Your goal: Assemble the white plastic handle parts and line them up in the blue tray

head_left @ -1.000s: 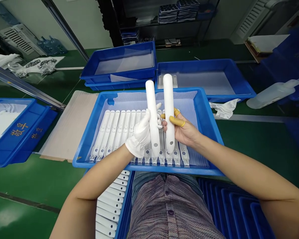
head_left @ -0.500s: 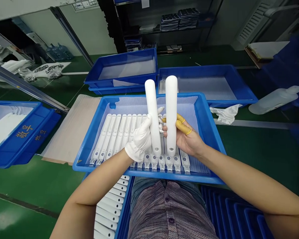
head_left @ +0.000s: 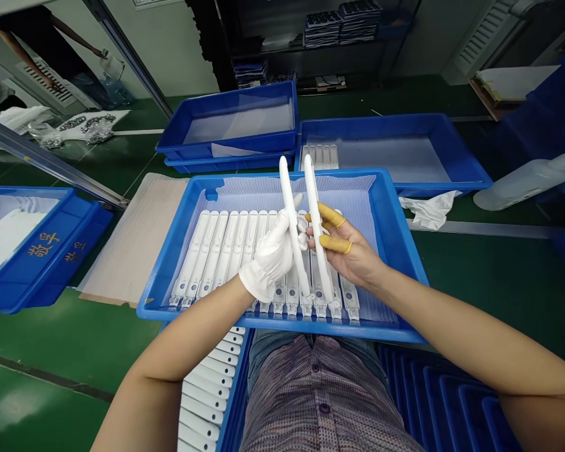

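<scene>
My left hand (head_left: 274, 252), in a white glove, grips a long white plastic handle (head_left: 292, 220) turned edge-on. My right hand (head_left: 346, 245), with yellow finger cots on some fingers, grips a second white plastic handle (head_left: 316, 220), also edge-on. Both pieces stand nearly upright side by side, tops tilted slightly left, with a narrow gap between them. Beneath them is a blue tray (head_left: 162, 276) lined with thin white sheet. A row of similar white handles (head_left: 223, 245) lies in it, showing their inner sides; some are hidden behind my hands.
Behind stand two stacked blue trays (head_left: 230, 160) and another blue tray (head_left: 466, 166) holding several white pieces. A crumpled white cloth (head_left: 430, 210) and a plastic bottle (head_left: 522, 188) lie right. More blue trays (head_left: 89, 226) stand left. Another person (head_left: 51, 50) is at far left.
Both white handles have turned from showing their broad faces to showing their narrow edges, held in the same hands. At far left, the other person's arms have come into view, one hand at a jug.
</scene>
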A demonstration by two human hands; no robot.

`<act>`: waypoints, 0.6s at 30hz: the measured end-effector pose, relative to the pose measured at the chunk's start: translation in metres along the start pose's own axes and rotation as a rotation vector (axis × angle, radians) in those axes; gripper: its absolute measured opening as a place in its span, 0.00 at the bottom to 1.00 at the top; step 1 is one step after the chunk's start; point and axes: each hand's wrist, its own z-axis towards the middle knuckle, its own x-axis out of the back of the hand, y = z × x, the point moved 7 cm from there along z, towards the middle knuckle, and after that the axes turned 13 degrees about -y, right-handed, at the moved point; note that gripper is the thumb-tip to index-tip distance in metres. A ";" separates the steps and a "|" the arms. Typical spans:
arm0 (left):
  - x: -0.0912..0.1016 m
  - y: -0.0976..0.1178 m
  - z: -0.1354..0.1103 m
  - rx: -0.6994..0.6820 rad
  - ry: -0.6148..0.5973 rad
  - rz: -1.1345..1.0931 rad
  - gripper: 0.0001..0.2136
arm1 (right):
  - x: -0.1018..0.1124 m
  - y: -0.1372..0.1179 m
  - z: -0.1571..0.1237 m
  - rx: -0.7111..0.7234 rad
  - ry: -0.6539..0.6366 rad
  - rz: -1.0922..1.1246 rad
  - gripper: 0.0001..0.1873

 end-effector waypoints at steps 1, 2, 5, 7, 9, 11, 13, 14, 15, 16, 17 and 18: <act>0.000 0.000 -0.001 0.002 -0.013 0.041 0.25 | 0.000 0.000 -0.001 0.034 -0.008 -0.088 0.33; 0.000 0.001 -0.002 0.005 -0.025 0.091 0.25 | 0.000 -0.001 -0.001 0.081 -0.012 -0.194 0.33; -0.002 0.003 -0.005 0.023 -0.084 0.204 0.22 | 0.000 -0.009 -0.007 0.279 0.017 -0.553 0.30; -0.007 0.005 -0.007 0.031 -0.153 0.223 0.16 | -0.002 -0.013 -0.012 0.390 0.043 -0.740 0.29; -0.011 0.007 -0.008 0.036 -0.227 0.256 0.12 | -0.005 -0.014 -0.016 0.446 0.037 -0.847 0.30; -0.012 0.009 -0.008 0.034 -0.273 0.311 0.15 | -0.006 -0.015 -0.018 0.465 0.026 -0.899 0.32; -0.012 0.009 -0.008 0.029 -0.288 0.345 0.16 | -0.006 -0.016 -0.019 0.474 0.024 -0.923 0.33; -0.011 0.009 -0.008 0.029 -0.285 0.350 0.16 | -0.006 -0.016 -0.019 0.475 0.024 -0.928 0.33; -0.011 0.009 -0.007 0.029 -0.279 0.348 0.16 | -0.006 -0.016 -0.019 0.473 0.024 -0.932 0.33; -0.011 0.008 -0.007 0.032 -0.273 0.343 0.16 | -0.005 -0.016 -0.019 0.467 0.025 -0.937 0.32; -0.012 0.008 -0.007 0.037 -0.268 0.340 0.16 | -0.005 -0.014 -0.019 0.458 0.027 -0.941 0.32; -0.012 0.008 -0.007 0.044 -0.263 0.341 0.17 | -0.004 -0.013 -0.018 0.447 0.031 -0.945 0.31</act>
